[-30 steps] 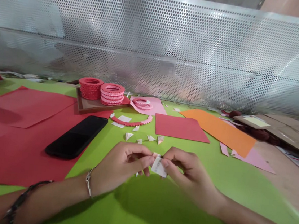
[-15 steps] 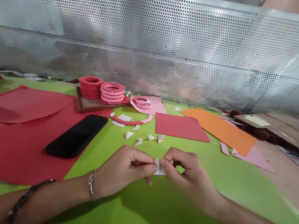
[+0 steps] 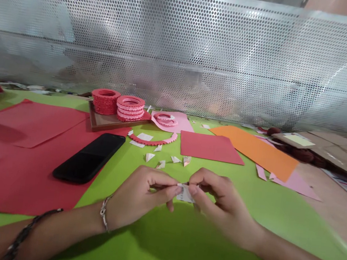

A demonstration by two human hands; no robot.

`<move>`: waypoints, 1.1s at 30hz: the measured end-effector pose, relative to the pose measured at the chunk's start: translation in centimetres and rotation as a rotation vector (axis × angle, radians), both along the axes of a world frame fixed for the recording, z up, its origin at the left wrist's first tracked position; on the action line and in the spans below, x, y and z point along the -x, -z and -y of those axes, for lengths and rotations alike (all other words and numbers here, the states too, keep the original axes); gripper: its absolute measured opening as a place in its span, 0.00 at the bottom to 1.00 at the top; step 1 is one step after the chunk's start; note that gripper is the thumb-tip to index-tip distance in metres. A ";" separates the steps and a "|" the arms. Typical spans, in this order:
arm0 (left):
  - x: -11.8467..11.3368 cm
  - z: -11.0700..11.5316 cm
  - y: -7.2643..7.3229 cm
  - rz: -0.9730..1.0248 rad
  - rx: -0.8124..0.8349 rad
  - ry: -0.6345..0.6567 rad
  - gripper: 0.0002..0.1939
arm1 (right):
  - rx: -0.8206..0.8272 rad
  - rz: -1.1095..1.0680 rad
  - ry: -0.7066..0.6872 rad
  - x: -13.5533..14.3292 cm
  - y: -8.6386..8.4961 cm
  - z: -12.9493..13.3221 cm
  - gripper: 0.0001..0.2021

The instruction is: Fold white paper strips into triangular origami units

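Note:
Between my two hands is a small piece of white printed paper (image 3: pixel 185 194), held above the green tabletop (image 3: pixel 171 248). My left hand (image 3: pixel 142 198) pinches its left edge between thumb and forefinger. On the other edge, my right hand (image 3: pixel 218 203) is closed in a similar pinch. Just beyond my fingers lie several small folded paper triangles (image 3: pixel 150 157). Behind them rests a curved chain of red and pink folded paper (image 3: pixel 154 142), beside flat white paper slips (image 3: pixel 145 136).
A black phone (image 3: pixel 89 157) lies on red paper sheets (image 3: pixel 28 179) at left. Behind it, a brown tray (image 3: pixel 98 124) carries stacked red and pink paper rings (image 3: pixel 130 108). Red (image 3: pixel 211 147) and orange paper (image 3: pixel 256 150) lie to the right. A perforated metal panel (image 3: pixel 184 42) stands across the back.
Both hands have shifted slightly, with the fingers moving a little up and left. More of the white paper shows between them. The things on the table look the same.

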State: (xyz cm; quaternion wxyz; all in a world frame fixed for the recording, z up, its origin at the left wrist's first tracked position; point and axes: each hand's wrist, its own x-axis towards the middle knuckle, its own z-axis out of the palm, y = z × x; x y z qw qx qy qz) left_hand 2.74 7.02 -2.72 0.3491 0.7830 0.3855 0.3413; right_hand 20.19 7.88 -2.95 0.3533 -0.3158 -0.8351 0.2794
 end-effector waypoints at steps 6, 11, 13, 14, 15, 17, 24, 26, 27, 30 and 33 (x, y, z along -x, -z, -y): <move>0.4 0.0 -0.6 -0.051 -0.169 -0.038 0.15 | 0.069 -0.039 -0.116 -0.5 -0.4 -0.4 0.04; 0.5 0.1 -0.3 -0.081 -0.240 -0.058 0.15 | 0.086 -0.138 -0.083 -0.3 -0.1 -0.6 0.04; 0.4 0.1 -0.1 -0.072 -0.283 -0.086 0.15 | 0.226 -0.249 -0.055 0.1 0.1 -0.6 0.02; 0.3 0.1 0.0 -0.062 -0.299 -0.105 0.15 | 0.297 -0.292 -0.042 0.3 0.2 -0.6 0.03; 0.2 0.1 0.1 -0.051 -0.310 -0.125 0.15 | 0.354 -0.320 -0.032 0.4 0.2 -0.6 0.04; 0.1 0.1 0.2 -0.037 -0.313 -0.149 0.15 | 0.418 -0.346 -0.023 0.7 0.2 -0.7 0.06; 0.0 0.3 -0.1 -0.164 -0.289 -0.171 0.16 | 0.376 -0.313 0.002 0.4 0.2 -0.7 0.10; -0.1 0.2 0.0 -0.171 -0.284 -0.186 0.15 | 0.343 -0.275 -0.005 0.3 0.1 -0.6 0.10; -0.2 0.2 0.0 -0.159 -0.274 -0.188 0.14 | 0.309 -0.245 -0.007 0.2 0.1 -0.5 0.09; -0.1 0.0 0.3 -0.103 -0.253 -0.146 0.10 | 0.173 -0.123 -0.014 0.2 0.0 -0.3 0.08; 0.1 0.1 0.4 -0.124 -0.280 -0.089 0.10 | 0.120 -0.044 -0.029 0.3 -0.1 -0.1 0.09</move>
